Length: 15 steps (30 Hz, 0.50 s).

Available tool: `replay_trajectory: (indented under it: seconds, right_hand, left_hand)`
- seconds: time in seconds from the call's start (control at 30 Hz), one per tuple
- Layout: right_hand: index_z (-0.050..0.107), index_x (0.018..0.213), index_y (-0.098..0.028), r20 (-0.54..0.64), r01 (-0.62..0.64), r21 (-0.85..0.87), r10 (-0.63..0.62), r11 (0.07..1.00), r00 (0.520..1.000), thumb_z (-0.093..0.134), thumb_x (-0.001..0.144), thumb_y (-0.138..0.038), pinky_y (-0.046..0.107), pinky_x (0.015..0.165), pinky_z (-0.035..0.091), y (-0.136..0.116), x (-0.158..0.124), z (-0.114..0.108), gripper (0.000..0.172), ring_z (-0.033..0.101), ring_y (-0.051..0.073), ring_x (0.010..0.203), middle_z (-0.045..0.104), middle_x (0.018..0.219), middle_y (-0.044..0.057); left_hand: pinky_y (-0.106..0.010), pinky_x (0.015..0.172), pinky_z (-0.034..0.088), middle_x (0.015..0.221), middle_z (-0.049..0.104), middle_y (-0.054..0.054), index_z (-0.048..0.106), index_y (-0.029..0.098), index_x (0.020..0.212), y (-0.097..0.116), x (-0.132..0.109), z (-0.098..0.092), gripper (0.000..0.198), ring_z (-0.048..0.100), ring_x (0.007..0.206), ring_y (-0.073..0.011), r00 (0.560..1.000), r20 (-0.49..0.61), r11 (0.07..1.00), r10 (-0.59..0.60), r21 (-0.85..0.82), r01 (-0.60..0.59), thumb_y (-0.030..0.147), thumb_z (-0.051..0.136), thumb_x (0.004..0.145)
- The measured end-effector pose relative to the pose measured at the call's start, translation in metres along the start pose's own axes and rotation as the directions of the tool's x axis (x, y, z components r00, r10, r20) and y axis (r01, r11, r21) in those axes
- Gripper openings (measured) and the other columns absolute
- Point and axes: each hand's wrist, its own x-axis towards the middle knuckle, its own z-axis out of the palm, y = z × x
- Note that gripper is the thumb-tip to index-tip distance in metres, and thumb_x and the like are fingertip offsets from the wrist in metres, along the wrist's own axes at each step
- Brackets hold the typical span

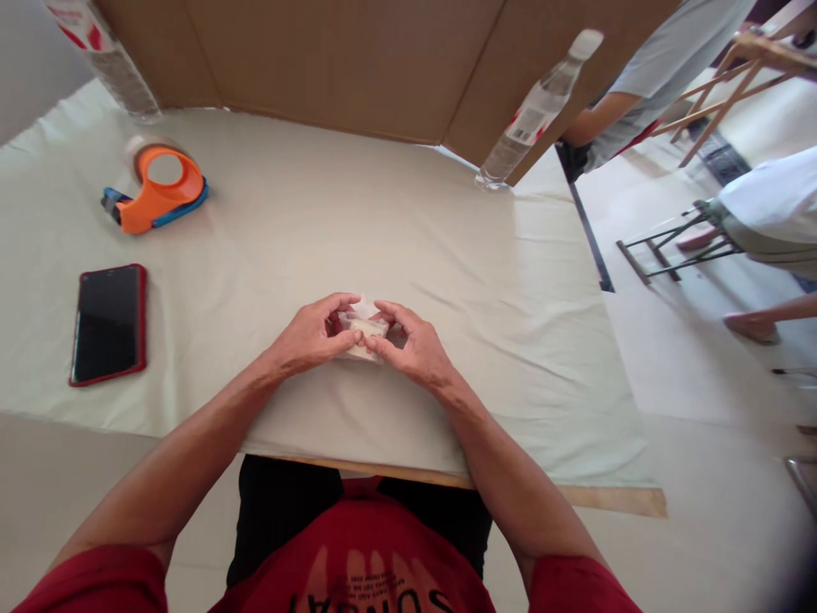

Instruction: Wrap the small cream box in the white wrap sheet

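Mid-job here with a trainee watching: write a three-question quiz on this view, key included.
1. True or false: only the left hand touches the small pale packet.
2. Which lies nearer the wearer's body: (a) the phone or (b) the orange tape dispenser?
3. How many plastic bottles stand on the cloth-covered table?

Key: 1. False; the right hand touches it too. 2. (a). 3. Two.

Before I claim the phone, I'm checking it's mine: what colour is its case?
The case is red, clearest in the head view.

Left hand (314, 330), right hand (416, 342) around packet (368, 325)
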Motion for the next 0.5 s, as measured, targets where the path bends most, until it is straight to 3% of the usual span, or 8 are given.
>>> replay_trajectory:
  seconds: [0.23,0.5]
  right_hand:
    - [0.060,0.131,-0.022,0.024,0.055,-0.131,-0.052,0.990,0.998,0.065,0.084,-0.047,0.045,0.098,0.049,-0.0007,0.0005,-0.0004,0.053,0.065,0.026,0.105,0.071,0.118,0.010]
    - [0.059,0.132,-0.022,0.048,0.079,-0.174,-0.072,0.982,0.996,0.062,0.086,-0.051,0.046,0.100,0.047,0.0017,0.0030,0.0006,0.055,0.064,0.027,0.109,0.071,0.122,0.010]
  left_hand:
    - [-0.026,0.064,0.050,0.112,0.067,-0.010,0.062,0.013,0.124,0.0016,0.0000,0.0007,0.056,0.055,0.068,-0.0111,0.999,-0.041,0.999,0.033,0.012,-0.033,0.037,0.064,0.073]
    - [-0.027,0.065,0.050,0.116,0.066,-0.010,0.058,0.015,0.129,-0.0048,0.0018,0.0005,0.058,0.059,0.071,-0.0125,1.000,0.022,1.000,0.004,-0.023,-0.003,0.040,0.063,0.077]
